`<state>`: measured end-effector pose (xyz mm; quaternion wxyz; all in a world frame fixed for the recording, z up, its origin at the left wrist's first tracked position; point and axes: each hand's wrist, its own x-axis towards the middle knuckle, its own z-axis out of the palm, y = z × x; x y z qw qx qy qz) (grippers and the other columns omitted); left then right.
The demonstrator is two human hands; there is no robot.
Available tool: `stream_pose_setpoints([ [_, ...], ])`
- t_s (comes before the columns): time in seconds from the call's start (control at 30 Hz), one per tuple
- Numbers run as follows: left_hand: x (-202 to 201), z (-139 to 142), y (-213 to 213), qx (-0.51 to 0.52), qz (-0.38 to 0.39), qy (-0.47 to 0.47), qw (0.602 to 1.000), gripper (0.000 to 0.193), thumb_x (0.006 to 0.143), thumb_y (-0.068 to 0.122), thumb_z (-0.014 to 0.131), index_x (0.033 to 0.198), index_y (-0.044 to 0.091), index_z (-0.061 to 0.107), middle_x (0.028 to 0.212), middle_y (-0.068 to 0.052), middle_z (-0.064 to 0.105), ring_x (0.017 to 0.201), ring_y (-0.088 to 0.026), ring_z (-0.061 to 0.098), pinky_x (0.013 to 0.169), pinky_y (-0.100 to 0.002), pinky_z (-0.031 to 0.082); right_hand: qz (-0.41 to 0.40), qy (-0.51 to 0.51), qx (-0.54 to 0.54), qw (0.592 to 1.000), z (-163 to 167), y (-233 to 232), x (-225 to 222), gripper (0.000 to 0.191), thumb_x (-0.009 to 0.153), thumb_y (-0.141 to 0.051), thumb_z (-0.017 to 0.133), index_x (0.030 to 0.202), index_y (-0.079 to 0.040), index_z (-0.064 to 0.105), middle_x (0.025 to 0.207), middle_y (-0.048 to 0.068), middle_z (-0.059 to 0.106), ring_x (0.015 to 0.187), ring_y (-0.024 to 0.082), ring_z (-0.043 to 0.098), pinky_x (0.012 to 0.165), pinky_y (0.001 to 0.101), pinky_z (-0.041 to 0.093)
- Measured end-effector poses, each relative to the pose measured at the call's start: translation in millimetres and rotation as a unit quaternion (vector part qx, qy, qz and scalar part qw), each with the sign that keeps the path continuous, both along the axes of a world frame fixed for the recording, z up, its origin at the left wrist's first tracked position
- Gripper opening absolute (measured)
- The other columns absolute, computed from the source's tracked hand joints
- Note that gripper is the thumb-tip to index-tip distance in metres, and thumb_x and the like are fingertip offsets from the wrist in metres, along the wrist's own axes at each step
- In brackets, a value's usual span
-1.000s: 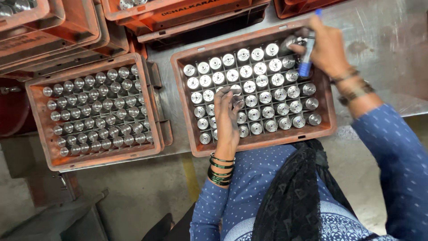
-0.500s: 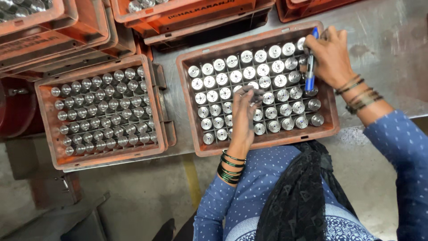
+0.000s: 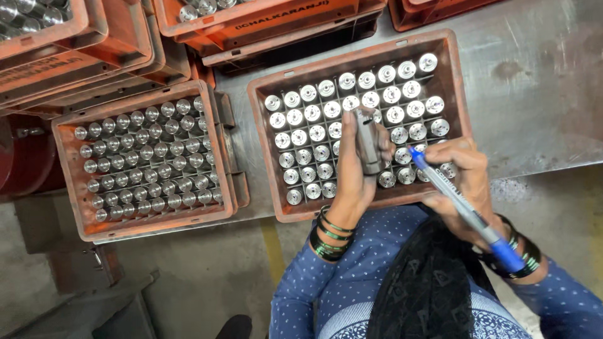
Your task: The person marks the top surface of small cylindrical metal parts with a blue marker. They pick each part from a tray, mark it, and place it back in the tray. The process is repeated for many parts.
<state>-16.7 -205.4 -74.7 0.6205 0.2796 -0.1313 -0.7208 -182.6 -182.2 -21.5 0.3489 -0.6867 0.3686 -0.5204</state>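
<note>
Head view, looking straight down: the left hand (image 3: pixel 355 179) is wrapped snugly round one metal cylinder (image 3: pixel 367 141), lifted clear above the middle of the orange crate (image 3: pixel 453 75) on the steel table (image 3: pixel 534 100). The right hand (image 3: pixel 461 182) pinches a blue pen (image 3: pixel 468 210) in a writing grip, tip hovering just beside the cylinder, over the near right corner of the crate. Honestly the sketchy bit looks like the cylinder: it's smooth and shiny, held by one hand only, so if the pen pushes sideways on it I'd guess it could twist or slip and drop onto the parts (image 3: pixel 352 103) standing in their grid cells below, maybe denting or knocking a few. The pen tip could also skid off the round surface and leave a smeared mark, or none. The crate sits close to the near table edge, so a bump from the arms might shove it. A second full crate (image 3: pixel 66 163) sits to the left, lower down, well apart from both hands.
</note>
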Motion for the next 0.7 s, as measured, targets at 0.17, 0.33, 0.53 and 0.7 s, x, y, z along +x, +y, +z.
stream_pose_setpoints([
  [0.17,3.4,15.7,5.2,0.007,0.027,-0.040,0.999,0.032,0.111,0.036,0.046,0.114,0.005,0.055,0.090,-0.006,0.058,0.080,-0.014,0.059,0.074,-0.028,0.050,-0.058,0.151,-0.039,0.986,-8.4,7.8,12.1,0.033,0.093,-0.009,0.080,0.117,-0.002,0.058,0.108,0.014,0.070,0.096,0.025,0.066,0.086,0.0360,0.050],
  [0.33,1.6,23.2,10.9,0.000,0.027,-0.078,0.997,0.028,0.106,0.029,0.054,0.112,0.003,0.059,0.097,-0.006,0.060,0.085,-0.014,0.060,0.077,-0.027,0.051,-0.071,0.148,-0.116,0.979,-3.8,-1.6,15.7,0.030,0.090,-0.004,0.079,0.111,-0.004,0.057,0.104,0.010,0.072,0.094,0.026,0.067,0.084,0.0352,0.048],
  [0.53,6.6,20.9,8.6,-0.002,0.043,-0.132,0.990,0.032,0.106,0.032,0.055,0.115,0.001,0.062,0.102,-0.004,0.061,0.089,-0.010,0.058,0.079,-0.025,0.050,-0.047,0.175,-0.166,0.969,-7.3,-1.7,27.2,0.027,0.081,-0.009,0.077,0.101,-0.008,0.058,0.091,0.004,0.071,0.079,0.021,0.065,0.080,0.0376,0.045],
  [0.7,5.0,17.7,3.8,0.019,0.048,-0.140,0.989,0.041,0.107,0.043,0.049,0.113,0.005,0.062,0.090,-0.007,0.064,0.081,-0.013,0.063,0.074,-0.026,0.054,-0.089,0.181,-0.176,0.964,-10.2,-9.5,24.5,0.025,0.089,-0.007,0.077,0.105,-0.008,0.058,0.096,0.004,0.072,0.084,0.023,0.065,0.083,0.0380,0.044],
])
